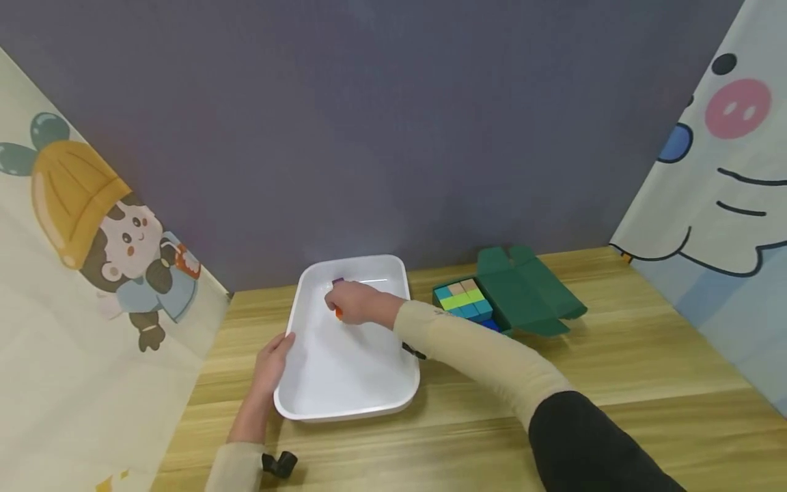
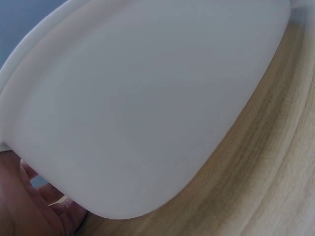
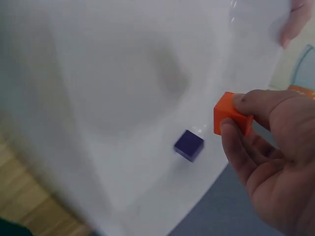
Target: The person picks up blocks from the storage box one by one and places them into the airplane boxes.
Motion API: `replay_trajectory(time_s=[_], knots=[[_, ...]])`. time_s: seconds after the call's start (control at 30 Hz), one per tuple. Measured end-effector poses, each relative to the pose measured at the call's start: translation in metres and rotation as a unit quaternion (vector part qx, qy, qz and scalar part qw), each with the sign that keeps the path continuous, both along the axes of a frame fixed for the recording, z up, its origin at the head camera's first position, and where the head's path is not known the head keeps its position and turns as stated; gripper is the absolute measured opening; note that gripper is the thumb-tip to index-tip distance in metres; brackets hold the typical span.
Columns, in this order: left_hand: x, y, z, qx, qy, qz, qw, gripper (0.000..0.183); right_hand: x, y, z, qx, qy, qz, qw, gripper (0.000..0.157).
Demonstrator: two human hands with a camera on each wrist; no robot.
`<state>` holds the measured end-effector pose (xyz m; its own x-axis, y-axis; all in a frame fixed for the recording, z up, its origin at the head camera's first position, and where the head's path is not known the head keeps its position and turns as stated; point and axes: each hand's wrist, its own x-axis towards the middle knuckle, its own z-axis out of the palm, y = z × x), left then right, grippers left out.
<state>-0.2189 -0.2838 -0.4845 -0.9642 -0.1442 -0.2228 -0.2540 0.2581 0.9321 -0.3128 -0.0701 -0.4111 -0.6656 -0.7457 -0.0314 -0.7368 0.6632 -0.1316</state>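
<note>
A white tray stands on the wooden table, and my left hand grips its left side. The thumb lies at the rim, while the other fingers show below the tray's edge in the left wrist view. Over the far part of the tray, my right hand pinches an orange cube between thumb and fingers. A dark purple cube sits inside the tray near its far end, close to the right hand.
Right of the tray is an open green box, its lid folded out to the right. Teal, lime, tan and blue blocks fill it. A grey wall rises behind the table, with cartoon-printed panels on both sides.
</note>
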Motion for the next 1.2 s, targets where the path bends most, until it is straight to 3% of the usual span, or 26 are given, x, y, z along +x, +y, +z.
replay_trajectory(time_s=[0.23,0.47,0.73,0.93,1.2], knots=[[0.0,0.0,0.002,0.001,-0.008,-0.011,0.9999,0.068,0.049,0.054,0.03,-0.029,-0.025,0.022,0.999,0.024],[-0.002,0.0,0.001,-0.005,-0.008,-0.011,0.9999,0.067,0.079,0.109,0.036,-0.041,-0.043,0.009,0.998,0.031],[-0.001,-0.001,0.005,-0.009,-0.019,-0.018,0.9996,0.072,0.093,0.176,0.033,-0.08,-0.033,0.023,0.996,0.023],[-0.003,-0.001,0.011,-0.015,-0.015,-0.018,0.9996,0.072,0.1,0.22,0.038,-0.096,-0.056,-0.021,0.994,0.029],[0.0,0.0,0.009,0.005,-0.023,-0.019,0.9995,0.073,0.099,0.246,0.032,-0.076,-0.067,-0.058,0.993,0.029]])
